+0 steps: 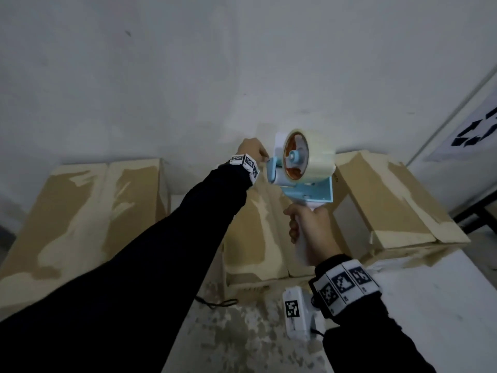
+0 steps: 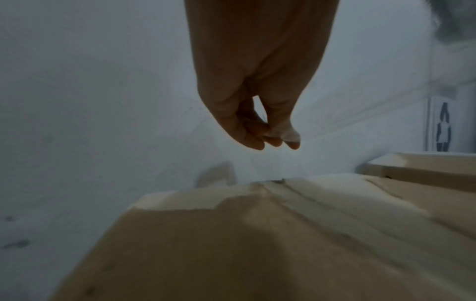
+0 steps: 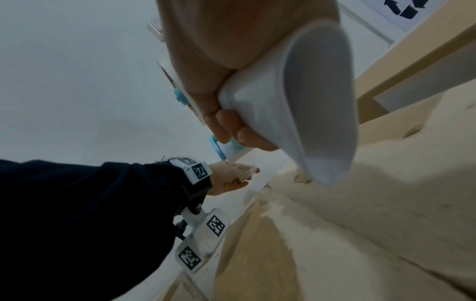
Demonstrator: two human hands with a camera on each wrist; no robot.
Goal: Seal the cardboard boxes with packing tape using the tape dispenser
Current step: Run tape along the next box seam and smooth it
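Note:
My right hand (image 1: 309,227) grips the white handle (image 3: 304,114) of a blue and white tape dispenser (image 1: 304,168), held up in the air above the middle cardboard box (image 1: 255,238). A roll of clear tape (image 1: 320,154) sits on it. My left hand (image 1: 251,150) is at the dispenser's front end and pinches the loose end of the tape (image 2: 284,133) between thumb and fingers (image 3: 237,173). Three worn cardboard boxes stand against the wall: one at the left (image 1: 80,216), the middle one under my hands, one at the right (image 1: 390,200).
A white wall (image 1: 188,76) rises directly behind the boxes. The boxes stand on a pale, scuffed table (image 1: 430,305). A sheet with black marker squares (image 1: 478,130) hangs at the right. A thin black cord (image 1: 217,302) lies in front of the middle box.

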